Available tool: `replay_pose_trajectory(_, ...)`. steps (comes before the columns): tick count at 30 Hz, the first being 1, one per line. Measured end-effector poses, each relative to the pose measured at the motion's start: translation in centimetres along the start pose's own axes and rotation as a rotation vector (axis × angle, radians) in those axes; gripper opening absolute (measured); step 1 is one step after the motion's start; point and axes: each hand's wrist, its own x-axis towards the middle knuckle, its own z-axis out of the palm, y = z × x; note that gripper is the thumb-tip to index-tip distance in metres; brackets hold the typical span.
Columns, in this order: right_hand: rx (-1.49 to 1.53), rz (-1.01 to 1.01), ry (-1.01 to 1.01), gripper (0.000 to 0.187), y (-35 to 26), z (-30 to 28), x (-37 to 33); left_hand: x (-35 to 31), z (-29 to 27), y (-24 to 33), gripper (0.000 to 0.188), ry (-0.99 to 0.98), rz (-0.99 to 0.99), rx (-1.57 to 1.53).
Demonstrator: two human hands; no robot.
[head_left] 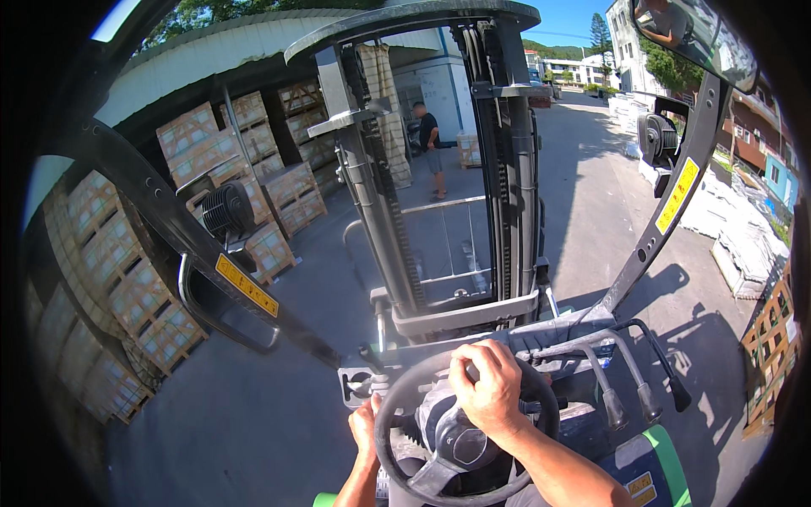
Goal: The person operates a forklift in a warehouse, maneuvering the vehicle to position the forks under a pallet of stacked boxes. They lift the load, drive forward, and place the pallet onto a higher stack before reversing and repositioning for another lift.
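Right hand (490,384): closed over top of steering wheel (405,473) rim.
Left hand (365,425): curled on wheel's left edge, gripping.
Control levers (642,384): just right of wheel, untouched.
Forklift mast (507,169): upright ahead.
Stacked pallets (211,152): left, farther off.
Standing person (430,148): beyond mast.

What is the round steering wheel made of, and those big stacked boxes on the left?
The steering wheel looks like black matte plastic or rubber: dull, with no shine. The stacked boxes look like tan cardboard on wooden pallets, wrapped with straps. Both hands, left hand and right hand, grip the wheel.
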Motion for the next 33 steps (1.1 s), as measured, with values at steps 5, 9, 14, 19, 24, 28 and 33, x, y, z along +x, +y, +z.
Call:
replay_pose_trajectory(5,0.05,0.003,-0.02,0.016,3.5,-3.0,1.1,-2.2,3.4,2.5,0.05,0.033,-0.048,-0.022)
replay_pose_trajectory(9,0.08,-0.003,-0.056,0.015,6.5,-5.3,2.0,-3.8,6.0,4.9,0.048,0.076,-0.072,-0.073)
replay_pose_trajectory(14,0.137,-0.023,-0.067,0.014,11.1,-7.3,3.5,-4.9,9.3,8.4,0.046,0.127,-0.077,-0.068)
replay_pose_trajectory(19,0.177,-0.038,-0.096,0.013,15.1,-10.1,4.0,-6.6,12.5,10.4,0.043,0.201,-0.075,-0.055)
replay_pose_trajectory(24,0.216,-0.026,-0.142,0.012,18.5,-11.9,5.5,-7.0,15.6,11.2,0.046,0.267,-0.061,-0.091)
replay_pose_trajectory(28,0.248,-0.08,-0.153,0.012,20.3,-13.6,6.2,-7.9,17.7,11.9,0.045,0.285,-0.167,0.008)
replay_pose_trajectory(33,0.303,0.003,-0.182,0.014,22.1,-15.2,6.9,-9.1,19.9,13.0,0.045,0.356,-0.109,-0.063)
